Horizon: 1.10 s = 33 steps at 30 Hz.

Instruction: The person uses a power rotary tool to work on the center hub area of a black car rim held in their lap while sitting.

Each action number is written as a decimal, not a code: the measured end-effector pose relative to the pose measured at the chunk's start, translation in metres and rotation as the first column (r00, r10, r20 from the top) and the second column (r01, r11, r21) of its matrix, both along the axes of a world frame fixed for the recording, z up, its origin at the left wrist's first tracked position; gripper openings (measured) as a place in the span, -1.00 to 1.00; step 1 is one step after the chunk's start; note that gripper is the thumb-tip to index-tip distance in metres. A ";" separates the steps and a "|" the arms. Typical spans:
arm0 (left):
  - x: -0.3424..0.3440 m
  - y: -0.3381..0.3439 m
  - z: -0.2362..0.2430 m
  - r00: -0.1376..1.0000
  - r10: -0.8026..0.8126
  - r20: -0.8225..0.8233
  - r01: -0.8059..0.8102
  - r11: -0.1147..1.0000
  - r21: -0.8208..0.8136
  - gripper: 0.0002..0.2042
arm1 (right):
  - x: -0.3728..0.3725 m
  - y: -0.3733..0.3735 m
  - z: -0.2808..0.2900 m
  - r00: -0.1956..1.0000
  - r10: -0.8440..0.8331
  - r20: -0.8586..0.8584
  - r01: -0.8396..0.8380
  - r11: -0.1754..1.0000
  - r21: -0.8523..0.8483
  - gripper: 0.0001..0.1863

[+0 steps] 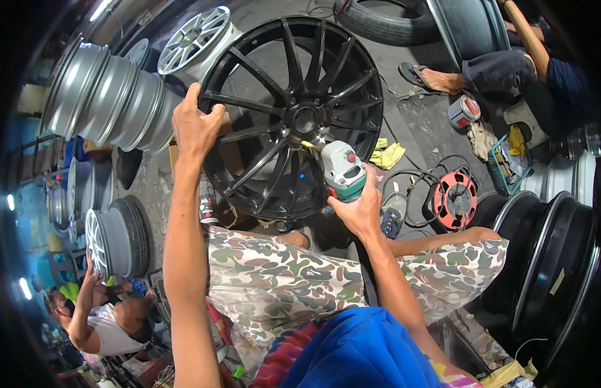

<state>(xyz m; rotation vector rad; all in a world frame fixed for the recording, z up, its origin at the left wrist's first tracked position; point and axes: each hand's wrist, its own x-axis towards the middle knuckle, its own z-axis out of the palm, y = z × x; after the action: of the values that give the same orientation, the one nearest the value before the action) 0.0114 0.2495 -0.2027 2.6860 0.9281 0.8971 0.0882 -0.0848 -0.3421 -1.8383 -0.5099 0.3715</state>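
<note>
Just right of the left hand (pixel 197 124), which grasps its edge, stands a black wheel (pixel 305 119); the right hand (pixel 360 207) wraps around a grey-and-green power tool (pixel 343 171) reaching near the wheel's centre.

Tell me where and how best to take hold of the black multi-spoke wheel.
Likely best on the wheel is its left outer rim, coming from the left: that edge curves outward, gaps between spokes give room to wrap it, and the green-and-grey power tool sits apart, toward lower right.
</note>
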 end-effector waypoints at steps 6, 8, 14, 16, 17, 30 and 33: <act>-0.002 0.003 0.002 1.000 0.012 -0.011 -0.012 0.999 -0.032 -0.68 | -0.004 -0.004 -0.008 0.999 -0.033 -0.021 0.035 0.997 0.073 -0.05; -0.003 0.005 0.000 1.000 0.012 -0.016 -0.013 1.000 -0.017 -0.69 | -0.007 -0.006 -0.006 0.999 -0.028 -0.028 0.029 0.998 0.057 -0.06; -0.005 0.009 -0.005 0.999 -0.039 0.026 0.038 0.999 0.038 -0.70 | -0.011 -0.004 -0.004 0.996 -0.044 -0.080 0.048 0.998 0.050 -0.06; -0.006 0.008 -0.005 0.998 -0.058 0.036 0.055 0.996 0.063 -0.68 | -0.011 -0.004 -0.006 0.995 -0.049 -0.090 0.054 0.997 0.049 -0.06; -0.007 0.008 -0.005 0.998 -0.059 0.036 0.057 0.996 0.063 -0.68 | -0.010 -0.004 -0.006 0.995 -0.048 -0.083 0.053 0.997 0.055 -0.07; -0.007 0.002 -0.001 1.000 0.008 -0.008 -0.008 1.000 -0.005 -0.64 | -0.013 -0.004 0.000 0.999 -0.045 -0.020 0.046 0.998 0.031 -0.09; -0.008 0.002 0.000 1.000 0.001 -0.006 -0.001 1.000 -0.002 -0.64 | -0.010 0.000 0.002 0.998 -0.036 -0.049 0.039 0.997 0.059 -0.09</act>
<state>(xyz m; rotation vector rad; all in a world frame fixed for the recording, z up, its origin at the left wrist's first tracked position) 0.0034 0.2517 -0.2030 2.6885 0.9316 0.8884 0.0783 -0.0849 -0.3400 -1.7745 -0.4483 0.3702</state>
